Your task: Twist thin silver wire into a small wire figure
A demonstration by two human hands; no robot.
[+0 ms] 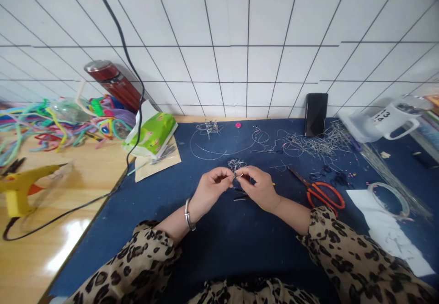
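Both hands meet over the middle of the dark blue mat. My left hand pinches the lower end of a small bent-wire piece between thumb and fingertips. From the other side my right hand is closed on the same wire piece, its fingertips almost touching the left ones. The piece's looped silvery wires fan out beyond the fingers, while its gripped end is mostly hidden. Under the hands lies a dark, slim tool, partly covered. Orange-handled scissors rest to the right of my right forearm.
Behind the hands lie another wire shape, a pink bead and tangled wire. A phone leans on the wall near a white mug. Left are a tissue pack, a yellow glue gun and its black cable.
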